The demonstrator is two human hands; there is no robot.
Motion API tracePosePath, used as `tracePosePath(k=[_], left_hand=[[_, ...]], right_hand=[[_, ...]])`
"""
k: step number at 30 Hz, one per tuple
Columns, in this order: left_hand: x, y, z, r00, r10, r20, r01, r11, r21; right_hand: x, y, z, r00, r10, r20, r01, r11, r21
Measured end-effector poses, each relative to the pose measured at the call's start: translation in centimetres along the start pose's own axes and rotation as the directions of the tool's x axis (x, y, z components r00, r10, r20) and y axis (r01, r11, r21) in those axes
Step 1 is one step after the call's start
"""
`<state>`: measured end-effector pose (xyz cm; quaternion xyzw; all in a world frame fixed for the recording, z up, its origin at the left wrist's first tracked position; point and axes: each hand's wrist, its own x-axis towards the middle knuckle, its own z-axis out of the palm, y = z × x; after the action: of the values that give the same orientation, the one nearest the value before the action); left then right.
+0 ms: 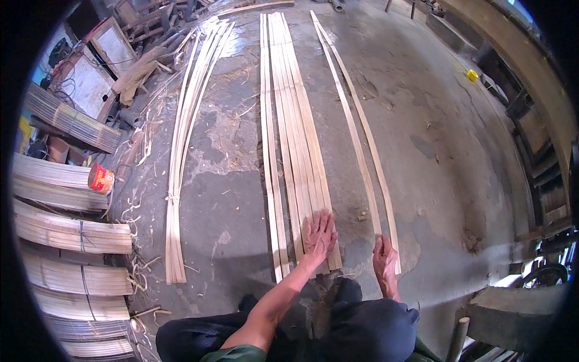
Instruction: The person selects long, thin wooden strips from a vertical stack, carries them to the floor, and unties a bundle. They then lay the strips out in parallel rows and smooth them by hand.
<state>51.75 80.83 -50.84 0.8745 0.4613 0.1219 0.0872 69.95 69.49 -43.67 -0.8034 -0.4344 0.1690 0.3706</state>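
Note:
Long pale wooden strips [295, 120], perhaps split bamboo, lie side by side on the floor in front of me and run away toward the far end. My left hand [320, 234] rests flat across their near ends, fingers stretched out. To the right, two separate strips [356, 136] meet at their far tips and spread apart toward me. My right hand [385, 259] is closed at the near end of the left one of these, thumb and fingers pinched together. The other strip's near end passes beside that hand.
On the left lies a tied bunch of strips [174, 235]. Stacked strip bundles [75, 232] line the left edge, with a red and yellow can [101, 179] on them. Scrap wood [142, 66] is heaped at the far left. A concrete block [512, 317] stands at the near right.

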Motion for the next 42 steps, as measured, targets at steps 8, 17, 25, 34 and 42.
tracePosePath(k=[8,17,25,34,42], left_hand=[[0.6,1.1,0.5,1.0,0.007,0.022,-0.006,0.998,-0.055],[0.7,0.9,0.2,1.0,0.006,0.006,-0.005,0.996,-0.092],[0.8,0.7,0.2,0.999,-0.018,-0.031,0.014,0.994,-0.112],[1.0,-1.4,1.0,0.967,-0.116,-0.226,0.049,0.959,-0.279],[2.4,-5.6,-1.4,0.862,-0.338,-0.379,0.242,0.929,-0.279]], right_hand=[[0.0,-2.5,3.6,0.988,0.132,0.081,-0.139,0.987,0.085],[0.6,-0.4,9.2,0.964,0.097,0.249,-0.142,0.975,0.17],[-0.7,-2.3,9.0,0.96,0.037,0.278,-0.097,0.974,0.205],[-2.3,-5.3,7.2,0.952,-0.3,0.057,0.287,0.943,0.169],[-2.2,-7.9,9.1,0.901,-0.433,0.031,0.409,0.871,0.273]])
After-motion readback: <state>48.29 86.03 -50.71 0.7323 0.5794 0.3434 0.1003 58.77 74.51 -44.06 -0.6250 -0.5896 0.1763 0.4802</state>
